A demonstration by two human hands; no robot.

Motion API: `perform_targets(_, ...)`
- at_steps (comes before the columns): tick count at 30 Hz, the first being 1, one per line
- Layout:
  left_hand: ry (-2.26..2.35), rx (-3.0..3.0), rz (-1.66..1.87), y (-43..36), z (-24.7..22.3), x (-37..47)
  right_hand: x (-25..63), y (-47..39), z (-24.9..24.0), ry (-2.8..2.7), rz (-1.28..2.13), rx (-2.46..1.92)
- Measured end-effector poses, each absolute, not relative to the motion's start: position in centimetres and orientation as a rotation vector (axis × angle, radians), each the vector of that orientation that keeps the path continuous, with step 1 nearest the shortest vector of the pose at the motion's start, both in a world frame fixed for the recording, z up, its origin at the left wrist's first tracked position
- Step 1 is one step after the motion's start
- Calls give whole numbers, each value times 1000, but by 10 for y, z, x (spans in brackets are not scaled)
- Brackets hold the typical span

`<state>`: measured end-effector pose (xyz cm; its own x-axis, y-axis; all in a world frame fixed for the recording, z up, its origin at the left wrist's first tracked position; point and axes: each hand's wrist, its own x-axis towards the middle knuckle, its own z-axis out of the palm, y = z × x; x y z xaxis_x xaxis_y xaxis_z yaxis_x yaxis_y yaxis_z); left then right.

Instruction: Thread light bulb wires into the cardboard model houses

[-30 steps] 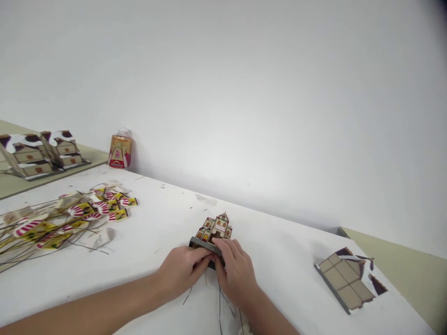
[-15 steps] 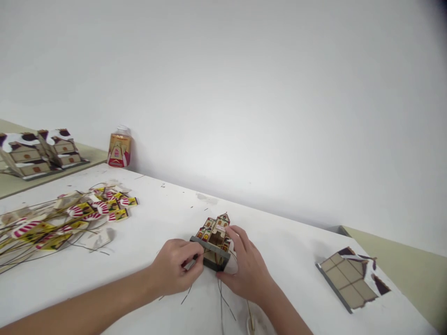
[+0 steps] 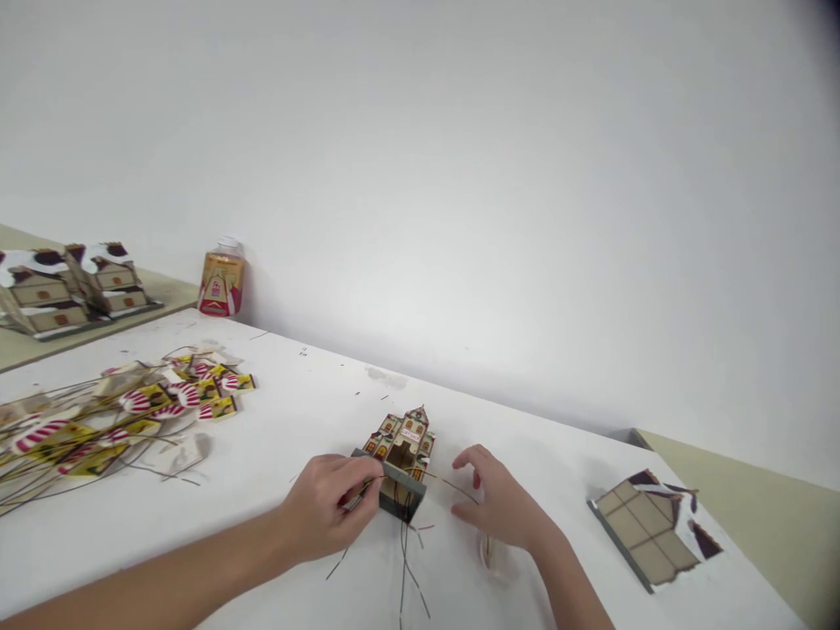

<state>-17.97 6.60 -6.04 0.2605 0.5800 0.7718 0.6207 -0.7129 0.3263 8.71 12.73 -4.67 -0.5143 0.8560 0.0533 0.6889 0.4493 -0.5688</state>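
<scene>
A small model house (image 3: 408, 442) with a painted front and a sign lies tilted back on the table, its dark grey base (image 3: 403, 494) towards me. Several thin wires (image 3: 404, 560) trail out from the base. At the base's left side my left hand (image 3: 338, 499) is closed in a pinch, apparently on a thin wire; its fingertips hide part of it. To the right of the house my right hand (image 3: 495, 499) is held off it, thumb and fingers apart. A wire (image 3: 452, 486) runs from the base towards the right palm.
At left lies a pile of yellow and red-striped pieces with wires (image 3: 150, 407). A bottle (image 3: 221, 278) stands by the wall. Snow-roofed model houses (image 3: 105, 280) sit at far left, and another (image 3: 653, 529) lies at right. A pale round piece (image 3: 489, 556) is below my right hand.
My right hand has let go of the model house and moved right, its fingers spreading. The wire now stretches out to the right. My left hand stays at the base.
</scene>
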Motion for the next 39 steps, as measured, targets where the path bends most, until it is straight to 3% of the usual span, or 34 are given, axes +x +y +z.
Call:
perform_targets(15,-997,-2559,-1603,62,-55,-176,108,157,-66,-2174,421,-1421)
perform_targets(25,-801,-2690,-1608,62,-44,-178,107,158,-62,-1913,685,-1345)
perform_targets(33,-747,-2702,-1872,63,-50,-177,106,152,-54,-1740,1059,-1300)
perform_targets(39,-642,-2867,-1832,61,-47,-178,94,145,-46,-1671,1068,-1269)
